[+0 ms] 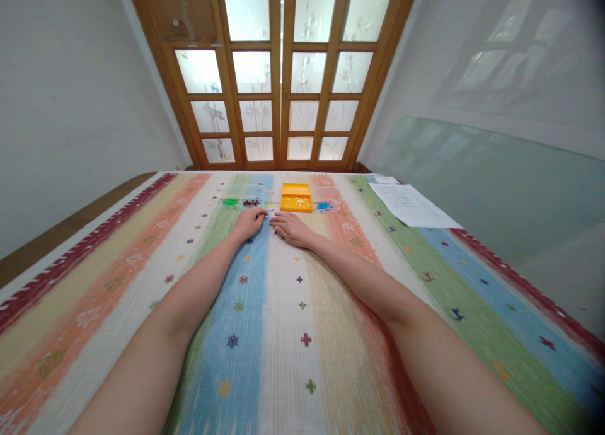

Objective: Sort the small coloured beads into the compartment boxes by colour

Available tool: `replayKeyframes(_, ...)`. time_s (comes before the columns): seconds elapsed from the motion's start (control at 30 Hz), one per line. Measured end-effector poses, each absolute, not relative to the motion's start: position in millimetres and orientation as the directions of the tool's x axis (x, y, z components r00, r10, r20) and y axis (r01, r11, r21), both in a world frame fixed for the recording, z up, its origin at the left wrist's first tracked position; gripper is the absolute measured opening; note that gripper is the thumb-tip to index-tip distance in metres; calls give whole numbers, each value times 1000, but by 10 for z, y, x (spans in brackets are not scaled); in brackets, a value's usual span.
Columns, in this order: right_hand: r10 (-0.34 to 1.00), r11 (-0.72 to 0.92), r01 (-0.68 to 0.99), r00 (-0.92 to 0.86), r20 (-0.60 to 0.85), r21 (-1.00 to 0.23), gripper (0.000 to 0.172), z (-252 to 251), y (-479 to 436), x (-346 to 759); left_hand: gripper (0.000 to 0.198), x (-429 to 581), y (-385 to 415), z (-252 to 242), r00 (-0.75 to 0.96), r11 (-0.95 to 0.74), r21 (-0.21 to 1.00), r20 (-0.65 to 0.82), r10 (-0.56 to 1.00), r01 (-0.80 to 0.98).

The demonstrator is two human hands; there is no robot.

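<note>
My left hand (250, 222) rests on the striped tablecloth just in front of the small clear trays, its fingers curled together. Whatever the fingertips hold, if anything, is too small to make out. Beside it, my right hand (292, 229) lies on the cloth with fingers stretched out towards the left hand, a narrow gap between them. Just beyond the hands is an opened orange-yellow case (295, 193) with small pale pieces in its front half. Left of the case are little green pieces (230, 202) and dark red pieces (250, 203); blue pieces (324, 205) lie to its right.
White paper sheets (412, 205) with printed lines lie at the table's right side. The tablecloth (283, 359) has coloured stripes and small printed motifs. Behind the far table edge stand wooden doors (284, 98) with glass panes. A glass panel (477, 176) leans along the right wall.
</note>
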State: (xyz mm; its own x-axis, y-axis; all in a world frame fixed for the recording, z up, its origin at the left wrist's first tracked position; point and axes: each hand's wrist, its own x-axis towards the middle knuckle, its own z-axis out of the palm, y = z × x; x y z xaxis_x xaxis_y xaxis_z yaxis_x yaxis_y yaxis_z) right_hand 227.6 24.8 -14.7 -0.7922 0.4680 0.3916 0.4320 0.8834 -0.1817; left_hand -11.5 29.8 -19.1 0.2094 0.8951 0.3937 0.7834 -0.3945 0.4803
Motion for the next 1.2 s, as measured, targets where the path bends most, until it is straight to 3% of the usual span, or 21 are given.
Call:
replayKeyframes(0.17,578,806,549,-644,501,-223,44,-152,344,2400,28,-116,282,-171,229,-423,484,410,883,766)
replayKeyframes(0.37,687,669,671,-393,612,-320,45,-156,617,2747,18,-69,210,-63,365,-525,397,411,835,753)
replayKeyframes(0.8,742,610,753,-435,510,-245,35,-180,570,2768,17,27,78,104,656,-704,413,278,701,577)
replayKeyframes(1.0,748,613,742,-433,503,-273,36,-193,553,2766,20,73,101,41,592,-659,380,292,751,649)
replayKeyframes(1.2,726,647,709,-459,513,-282,36,-192,534,2757,19,37,147,-24,305,-452,578,338,890,679)
